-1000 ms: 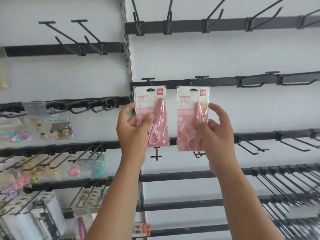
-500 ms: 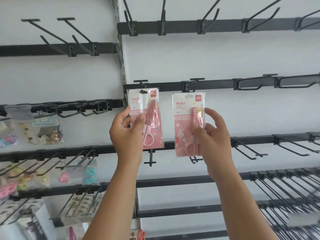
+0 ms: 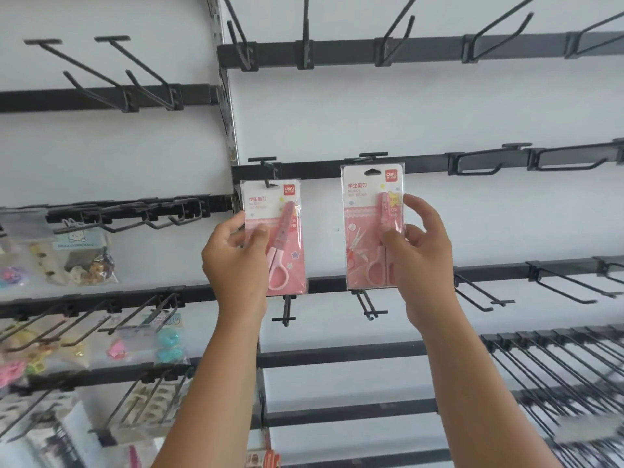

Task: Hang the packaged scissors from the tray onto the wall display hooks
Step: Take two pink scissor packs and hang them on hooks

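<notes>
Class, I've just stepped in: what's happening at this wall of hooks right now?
A person is stocking a wall display, holding a pink scissors pack in each hand. The left hand holds the left pack with its top hole at a hook, which seems to be threaded through. The right hand holds the right pack just below the next hook, its hole not yet on. Neither grip has let go.

Both bare forearms reach up toward twelve o'clock, left hand (image 3: 236, 261) pinching with thumb over curled fingers, right hand (image 3: 420, 256) at its three o'clock, fingers spread, thumb pressing.
</notes>
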{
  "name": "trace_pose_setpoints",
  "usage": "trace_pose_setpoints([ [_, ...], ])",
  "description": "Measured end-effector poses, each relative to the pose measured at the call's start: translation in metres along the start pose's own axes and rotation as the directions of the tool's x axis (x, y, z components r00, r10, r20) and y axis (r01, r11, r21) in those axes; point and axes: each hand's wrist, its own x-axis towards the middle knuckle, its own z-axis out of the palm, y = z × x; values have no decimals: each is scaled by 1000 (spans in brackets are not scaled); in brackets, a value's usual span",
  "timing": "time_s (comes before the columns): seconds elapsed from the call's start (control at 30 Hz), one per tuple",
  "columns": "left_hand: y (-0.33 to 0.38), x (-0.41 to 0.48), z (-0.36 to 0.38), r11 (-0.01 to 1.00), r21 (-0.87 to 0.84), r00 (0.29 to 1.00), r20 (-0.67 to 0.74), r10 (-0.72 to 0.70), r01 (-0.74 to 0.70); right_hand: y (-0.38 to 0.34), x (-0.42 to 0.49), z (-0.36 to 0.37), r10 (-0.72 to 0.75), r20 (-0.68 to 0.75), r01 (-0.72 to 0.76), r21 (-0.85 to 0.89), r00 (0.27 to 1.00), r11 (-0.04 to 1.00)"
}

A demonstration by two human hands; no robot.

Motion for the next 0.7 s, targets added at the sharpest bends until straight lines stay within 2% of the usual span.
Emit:
trace_pose_setpoints([
  [0.37,-13,-2,4,999,-29,999,32,-31,32,3,7,-1,35,14,-34,-54,999,998],
  [0.57,-13,-2,2,999,-34,999,41,-25,27,2,6,-1,-46,3,46,-49,999,998],
  [0.7,-13,-1,1,999,-18,998,42,-35,36,5,12,-1,-12,-6,11,-83,1000,996],
])
